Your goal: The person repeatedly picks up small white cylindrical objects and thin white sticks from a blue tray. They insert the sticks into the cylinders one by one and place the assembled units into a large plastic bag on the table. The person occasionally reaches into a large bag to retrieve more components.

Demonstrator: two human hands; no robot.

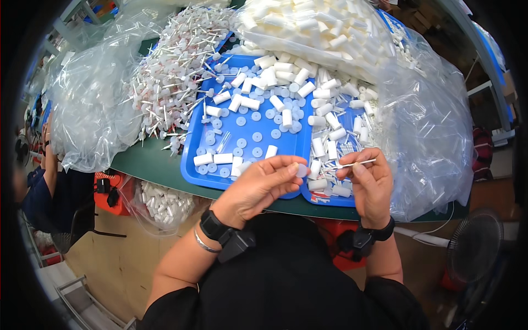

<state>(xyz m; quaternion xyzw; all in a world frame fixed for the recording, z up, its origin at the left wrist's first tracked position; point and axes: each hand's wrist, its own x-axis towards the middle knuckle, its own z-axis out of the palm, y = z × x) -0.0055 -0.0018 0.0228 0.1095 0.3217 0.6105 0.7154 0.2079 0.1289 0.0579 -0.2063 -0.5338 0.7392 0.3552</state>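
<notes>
Over the front edge of the trays, my left hand [256, 187] pinches a small translucent round disc [301, 170] between thumb and fingertips. Just to its right, my right hand [371, 187] is closed on a thin white stick [360, 163], which points sideways. Disc and stick are apart. Beneath and beyond my left hand lies a blue tray [187, 159] with loose pale discs [257, 137] and short white cylinders [250, 103]. Under my right hand, a second blue tray [330, 202] holds more white cylinders [337, 134] and a heap of thin white sticks.
Sticks with discs on them form a big pile [176, 71] at the back left, beside a clear plastic bag [93, 104]. An open bag of white cylinders [324, 27] lies at the back. More clear plastic [429, 126] hangs right. A fan [476, 245] stands lower right; another person's arm [50, 159] is far left.
</notes>
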